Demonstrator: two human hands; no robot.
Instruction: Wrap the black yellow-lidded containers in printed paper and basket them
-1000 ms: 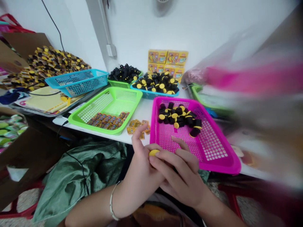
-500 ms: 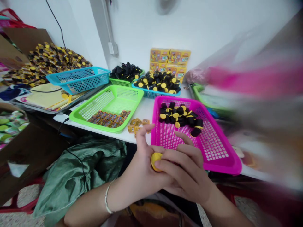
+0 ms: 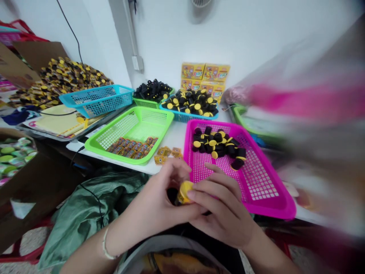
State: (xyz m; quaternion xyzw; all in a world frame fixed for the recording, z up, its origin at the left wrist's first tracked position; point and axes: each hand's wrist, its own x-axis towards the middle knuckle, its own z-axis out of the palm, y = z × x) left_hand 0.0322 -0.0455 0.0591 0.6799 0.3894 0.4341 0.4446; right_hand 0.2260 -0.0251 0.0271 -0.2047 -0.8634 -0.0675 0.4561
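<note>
In front of my body I hold a small container with a yellow cap (image 3: 186,191) between both hands. My left hand (image 3: 155,203) curves around its side, thumb below and fingers above. The fingers of my right hand (image 3: 224,207) are closed on the cap and its near edge. Fingers hide most of the container's body. Just beyond my hands lies a magenta basket (image 3: 281,198) with several black, yellow-capped containers (image 3: 218,142) at its far end. Small yellow labels (image 3: 168,153) lie on the white table beside my left fingertips.
A green basket (image 3: 98,141) holds rows of labelled containers (image 3: 134,147). Behind are a blue basket (image 3: 182,116) of black containers, yellow boxes (image 3: 215,72) against the wall, and an empty-looking blue basket (image 3: 97,101). A large heap of containers (image 3: 68,78) is at left; a blurred pink-and-clear bag (image 3: 308,99) at right.
My left fingers have bent in around the container, where the index finger stuck up before. The container has tilted, so more of its side shows below the cap. The view has shifted slightly.
</note>
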